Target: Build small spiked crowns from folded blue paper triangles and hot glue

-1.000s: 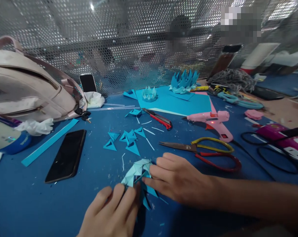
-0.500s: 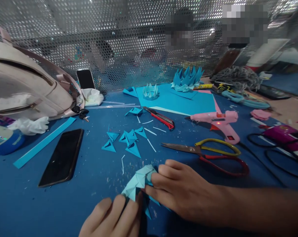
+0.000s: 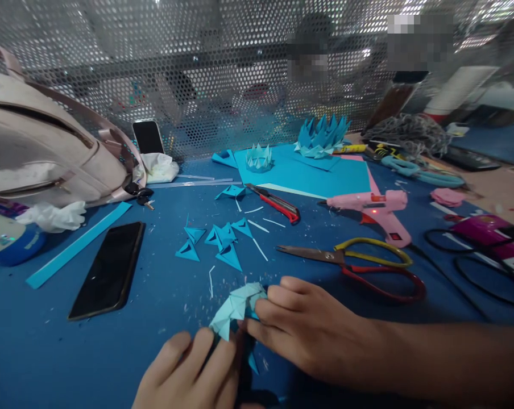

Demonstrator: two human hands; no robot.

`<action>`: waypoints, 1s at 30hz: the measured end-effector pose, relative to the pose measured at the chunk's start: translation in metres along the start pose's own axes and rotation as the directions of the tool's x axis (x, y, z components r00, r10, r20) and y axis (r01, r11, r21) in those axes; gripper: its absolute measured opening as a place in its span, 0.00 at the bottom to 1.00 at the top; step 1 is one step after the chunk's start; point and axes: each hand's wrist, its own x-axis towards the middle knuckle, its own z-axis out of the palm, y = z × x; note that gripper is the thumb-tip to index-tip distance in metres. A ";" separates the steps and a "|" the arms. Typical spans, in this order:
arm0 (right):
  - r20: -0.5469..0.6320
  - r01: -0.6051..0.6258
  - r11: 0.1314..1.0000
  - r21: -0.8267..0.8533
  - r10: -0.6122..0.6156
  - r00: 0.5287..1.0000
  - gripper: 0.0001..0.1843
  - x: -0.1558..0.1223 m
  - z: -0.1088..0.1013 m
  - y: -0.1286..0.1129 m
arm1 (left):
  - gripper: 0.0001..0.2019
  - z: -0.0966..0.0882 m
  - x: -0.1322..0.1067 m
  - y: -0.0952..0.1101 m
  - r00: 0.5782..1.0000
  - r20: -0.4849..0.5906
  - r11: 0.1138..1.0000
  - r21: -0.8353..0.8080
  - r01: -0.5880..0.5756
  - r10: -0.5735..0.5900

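Observation:
A folded paper piece (image 3: 235, 307), pale blue on top with darker blue points below, curves between my two hands close to the table's near edge. My left hand (image 3: 193, 369) grips its lower left end with bent fingers, the fingertips partly hidden. On the other end, my right hand (image 3: 299, 324) is closed with thumb and fingers pressing the paper. Just beyond lie several small folded blue paper triangles (image 3: 225, 236), with thin white scraps around them. Scissors (image 3: 338, 257) with one yellow and one red handle lie past my right hand.
A pink glue gun (image 3: 368, 201) with a lit red light and a red utility knife (image 3: 278, 204) lie farther back. Paper crowns (image 3: 259, 158) stand on blue sheets (image 3: 308, 176). At left are a phone (image 3: 107, 270), a blue paper strip (image 3: 80, 244) and a backpack (image 3: 48, 147).
Both hands keep hold of the folded paper piece, which has shifted slightly left and up in view. My right hand has edged left with it. Objects on the table stay put.

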 end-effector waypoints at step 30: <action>-0.089 -0.085 0.973 -0.213 0.067 0.994 0.14 0.000 -0.004 -0.005 | 0.21 0.000 0.007 0.007 0.994 -0.073 0.997 -0.016 0.079 -0.080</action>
